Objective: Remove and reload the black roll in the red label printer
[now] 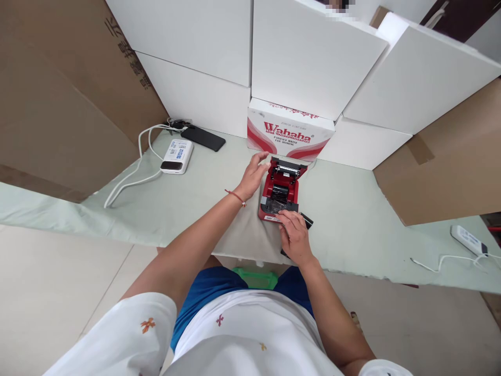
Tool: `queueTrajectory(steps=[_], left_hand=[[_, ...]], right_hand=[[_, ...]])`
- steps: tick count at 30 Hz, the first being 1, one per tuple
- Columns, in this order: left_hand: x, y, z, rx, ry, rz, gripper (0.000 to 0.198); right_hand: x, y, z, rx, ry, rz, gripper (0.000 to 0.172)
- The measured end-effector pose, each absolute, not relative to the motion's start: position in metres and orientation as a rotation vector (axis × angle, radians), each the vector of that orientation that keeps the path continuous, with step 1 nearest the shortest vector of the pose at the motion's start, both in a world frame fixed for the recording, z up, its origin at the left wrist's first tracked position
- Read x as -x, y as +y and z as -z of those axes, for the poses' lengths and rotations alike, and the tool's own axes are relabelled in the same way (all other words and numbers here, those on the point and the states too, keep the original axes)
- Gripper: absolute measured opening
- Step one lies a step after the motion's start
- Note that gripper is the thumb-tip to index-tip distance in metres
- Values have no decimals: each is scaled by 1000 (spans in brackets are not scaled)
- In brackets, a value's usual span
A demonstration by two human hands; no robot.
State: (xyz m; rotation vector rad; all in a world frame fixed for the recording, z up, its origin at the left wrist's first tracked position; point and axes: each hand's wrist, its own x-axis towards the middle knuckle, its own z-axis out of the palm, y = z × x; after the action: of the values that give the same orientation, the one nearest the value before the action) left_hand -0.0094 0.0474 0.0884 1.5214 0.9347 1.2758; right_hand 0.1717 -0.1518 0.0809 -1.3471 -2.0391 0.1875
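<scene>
A small red label printer (pixel 281 189) with its lid open stands on the pale green table (pixel 352 209), in front of a Wahaha carton. My left hand (pixel 253 172) rests against the printer's left side near the open lid, fingers loosely apart. My right hand (pixel 294 235) is at the printer's front edge, fingers curled around a small black part (pixel 307 221) that shows only in part beneath them.
A red-and-white Wahaha carton (pixel 289 130) and stacked white boxes (pixel 317 52) stand behind. Left: a white device (pixel 177 155), its cable (pixel 129 180) and a black phone (pixel 202 138). A white power strip (pixel 467 240) lies far right. Brown cardboard (pixel 442 162) leans on both sides.
</scene>
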Motion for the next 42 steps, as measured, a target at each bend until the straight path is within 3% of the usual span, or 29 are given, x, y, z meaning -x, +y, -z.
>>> queueTrajectory(steps=[5, 12, 19, 27, 38, 42], left_hand=[[-2, 51, -117, -1651, 894, -1193, 47], [13, 8, -83, -1635, 799, -1273, 59], [17, -1, -59, -1768, 718, -1395, 50], [35, 11, -55, -1866, 544, -1197, 24], [35, -3, -61, -1908, 610, -1160, 27], [32, -10, -63, -2058, 753, -1211, 37]], right_hand=[[-168, -152, -76, 1369, -2029, -116, 47], [-167, -149, -69, 1306, -2010, -25, 54], [-165, -148, -65, 1279, -1983, 32, 57], [-161, -149, -64, 1316, -1979, 54, 52], [-162, -148, -58, 1275, -1973, 87, 58], [-160, -147, -52, 1299, -1953, 105, 57]])
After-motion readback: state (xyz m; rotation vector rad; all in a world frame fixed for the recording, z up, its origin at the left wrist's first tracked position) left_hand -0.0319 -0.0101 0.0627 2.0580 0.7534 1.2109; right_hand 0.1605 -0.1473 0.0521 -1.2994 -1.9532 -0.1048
